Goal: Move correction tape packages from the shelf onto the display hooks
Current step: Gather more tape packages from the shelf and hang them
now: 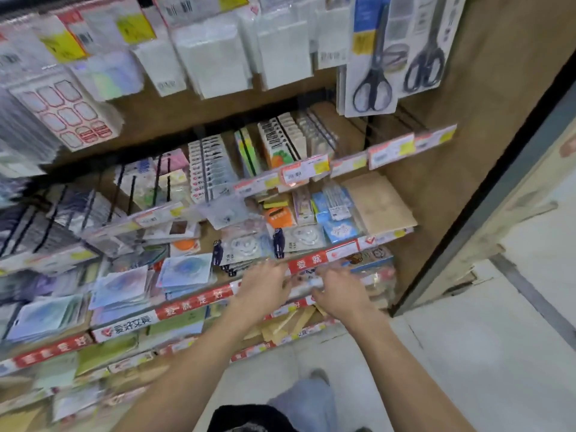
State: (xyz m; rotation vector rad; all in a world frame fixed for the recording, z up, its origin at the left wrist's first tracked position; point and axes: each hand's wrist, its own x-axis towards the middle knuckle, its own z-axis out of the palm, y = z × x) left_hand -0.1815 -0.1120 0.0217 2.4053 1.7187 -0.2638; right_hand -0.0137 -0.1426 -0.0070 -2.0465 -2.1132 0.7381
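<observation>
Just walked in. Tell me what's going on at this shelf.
A person is restocking a stationery display. Both hands reach to the front edge of a lower shelf: the left hand just below a stack of correction tape packages, the right hand on clear-wrapped items beside it. The blur hides whether either grips anything. Scissors hang on hooks above.

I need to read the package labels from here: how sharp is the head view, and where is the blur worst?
Head view: motion-smeared throughout, worst at the left edge; left hand and right hand are soft. Correction tape packages show shape only, text unreadable. Scissors are clearest. Wide-angle bending tilts the shelf edge.
</observation>
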